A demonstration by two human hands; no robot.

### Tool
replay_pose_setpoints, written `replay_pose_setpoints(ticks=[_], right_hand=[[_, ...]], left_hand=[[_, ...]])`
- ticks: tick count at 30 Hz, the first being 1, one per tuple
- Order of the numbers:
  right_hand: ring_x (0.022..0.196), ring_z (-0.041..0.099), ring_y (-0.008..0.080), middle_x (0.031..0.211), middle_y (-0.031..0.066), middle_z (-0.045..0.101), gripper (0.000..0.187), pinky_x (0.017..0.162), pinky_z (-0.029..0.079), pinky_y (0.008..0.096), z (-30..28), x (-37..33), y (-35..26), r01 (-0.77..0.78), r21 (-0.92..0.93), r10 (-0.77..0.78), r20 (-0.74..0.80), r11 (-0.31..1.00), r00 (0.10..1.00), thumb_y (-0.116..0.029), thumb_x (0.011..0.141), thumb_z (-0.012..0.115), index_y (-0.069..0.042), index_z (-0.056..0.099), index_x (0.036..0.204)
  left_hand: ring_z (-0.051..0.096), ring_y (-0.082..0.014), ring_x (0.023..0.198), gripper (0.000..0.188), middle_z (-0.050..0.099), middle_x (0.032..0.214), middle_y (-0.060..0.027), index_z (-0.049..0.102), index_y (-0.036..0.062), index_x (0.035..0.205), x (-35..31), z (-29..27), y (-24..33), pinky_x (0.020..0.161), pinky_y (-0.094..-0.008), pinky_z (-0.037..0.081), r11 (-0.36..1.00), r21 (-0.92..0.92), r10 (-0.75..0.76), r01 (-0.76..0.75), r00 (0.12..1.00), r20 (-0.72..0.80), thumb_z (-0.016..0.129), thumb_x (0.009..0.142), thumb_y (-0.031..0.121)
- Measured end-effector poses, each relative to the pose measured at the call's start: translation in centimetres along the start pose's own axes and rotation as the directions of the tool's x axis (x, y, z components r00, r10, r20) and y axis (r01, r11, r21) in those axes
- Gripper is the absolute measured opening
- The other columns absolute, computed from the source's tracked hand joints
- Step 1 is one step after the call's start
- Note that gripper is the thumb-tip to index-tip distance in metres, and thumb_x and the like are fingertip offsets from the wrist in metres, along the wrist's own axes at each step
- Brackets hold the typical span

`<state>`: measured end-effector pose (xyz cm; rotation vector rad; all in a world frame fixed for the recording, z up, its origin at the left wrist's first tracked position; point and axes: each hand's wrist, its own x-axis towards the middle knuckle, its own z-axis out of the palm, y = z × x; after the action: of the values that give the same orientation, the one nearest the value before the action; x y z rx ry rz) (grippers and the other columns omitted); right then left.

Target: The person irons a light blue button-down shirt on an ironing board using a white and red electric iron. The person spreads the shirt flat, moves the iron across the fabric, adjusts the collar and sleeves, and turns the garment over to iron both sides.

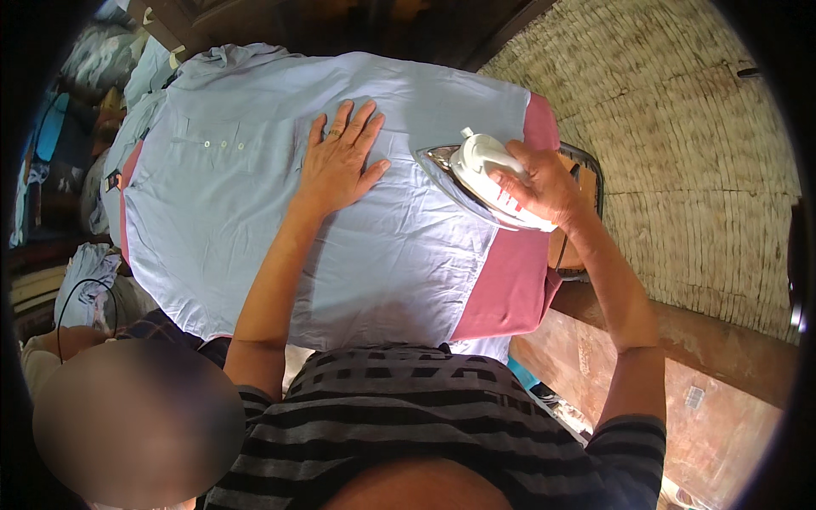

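A light blue-grey shirt (255, 229) with a dark pink hem band (501, 289) lies spread over an ironing board. A short row of small pale buttons (223, 144) shows near its collar end, at the left. My left hand (340, 161) rests flat on the cloth with its fingers spread; one finger wears a ring. My right hand (544, 183) is wrapped round the handle of a white clothes iron (480, 170). The iron's pointed tip faces left, and its soleplate is at the cloth beside the hem band. Wrinkles run through the fabric below the iron.
At the right end, the board's dark metal rest (595, 170) sticks out past the shirt. A woven mat wall (663, 119) stands beyond it, above a wooden ledge (714, 344). Piled clothes (98, 64) fill the far left. Another person (140, 416) is close by at the lower left.
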<state>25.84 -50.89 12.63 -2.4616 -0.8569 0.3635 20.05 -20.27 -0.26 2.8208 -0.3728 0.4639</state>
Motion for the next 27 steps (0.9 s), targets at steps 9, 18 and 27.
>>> replay_pose_setpoints(ticks=[9,18,27], right_hand=[[0.058,0.061,0.0351,0.065,0.0165,0.06,0.04,0.053,0.044,0.0405,-0.9,7.2,1.2,0.415,-0.257,-0.424,0.022,0.873,0.905,-0.035,0.084,0.078,-0.003,0.055,0.086],[0.063,0.072,0.0253,0.067,0.0157,0.068,0.034,0.054,0.052,0.0339,-1.0,8.9,1.1,0.403,-0.151,-0.384,0.136,0.903,0.913,-0.033,0.091,0.073,-0.003,0.057,0.089],[0.066,0.066,0.0362,0.068,0.0175,0.065,0.041,0.061,0.049,0.0437,-3.5,7.2,3.8,0.354,-0.17,-0.325,0.177,0.92,0.929,-0.042,0.086,0.074,-0.003,0.062,0.092]], left_hand=[[0.024,-0.0304,0.15,0.09,0.03,0.161,-0.0102,0.037,0.0026,0.15,0.2,-0.3,0.2,0.118,-0.0567,0.019,0.996,-0.079,-0.037,0.041,0.998,0.051,0.07,0.081,0.05],[0.022,-0.031,0.151,0.112,0.028,0.162,-0.0122,0.034,0.0005,0.151,0.1,-0.7,-1.1,0.12,-0.0561,0.014,0.996,0.02,-0.088,0.087,0.992,0.088,0.073,0.07,0.067],[0.023,-0.0321,0.15,0.113,0.028,0.162,-0.0113,0.034,0.0021,0.152,0.2,-0.7,-1.0,0.119,-0.0572,0.016,0.997,0.003,-0.071,0.071,0.996,0.061,0.073,0.069,0.068]])
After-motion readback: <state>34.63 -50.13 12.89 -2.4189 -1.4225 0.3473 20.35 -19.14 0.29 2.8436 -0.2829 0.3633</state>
